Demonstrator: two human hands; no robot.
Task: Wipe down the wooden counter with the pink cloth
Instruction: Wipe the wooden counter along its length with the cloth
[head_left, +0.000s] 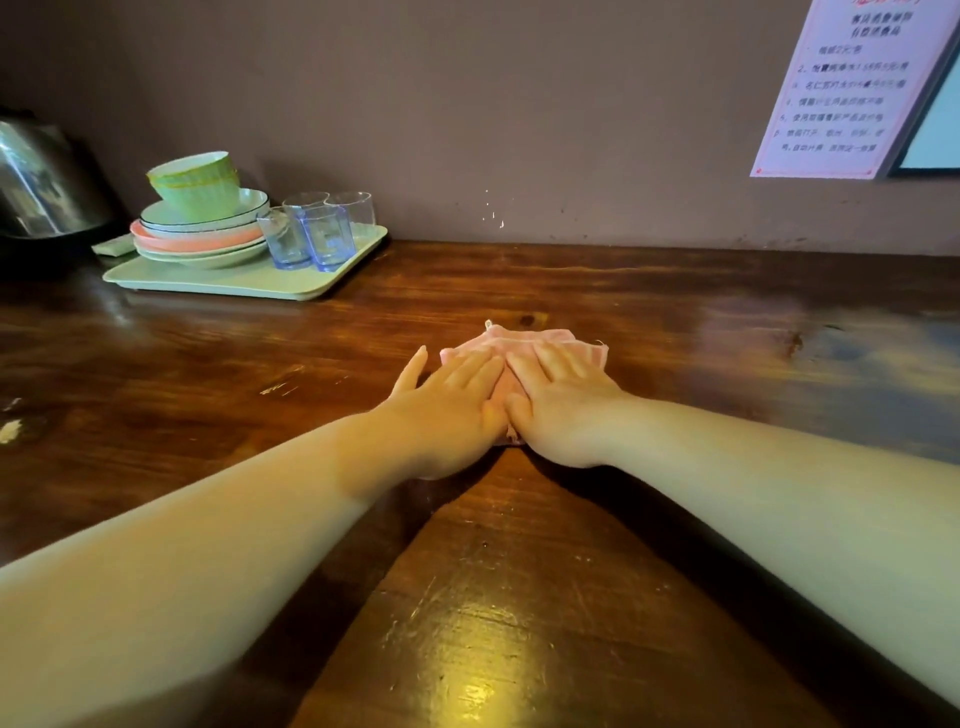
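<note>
Wiping in hand: pink cloth (524, 344) lies mid-desk, pinned under both palms. Left hand (451, 397) and right hand (558, 400) lie flat on it side by side, fingers straight, thumbs touching — neither gripping. Next move, by judgement: push outward with even pressure across the wooden desk (519, 597). Far left, a green tray (234, 283) of plates, bowls and glasses — with a kettle (47, 176) beyond — limits the sweep.

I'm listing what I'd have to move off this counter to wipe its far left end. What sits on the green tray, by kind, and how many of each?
On the green tray:
Green bowls: 1 stack; the count within it cannot be told
Plates: about 5 stacked, one pink
Clear glasses: 4
Total: about 10 pieces, taking the bowl stack as 1
</note>
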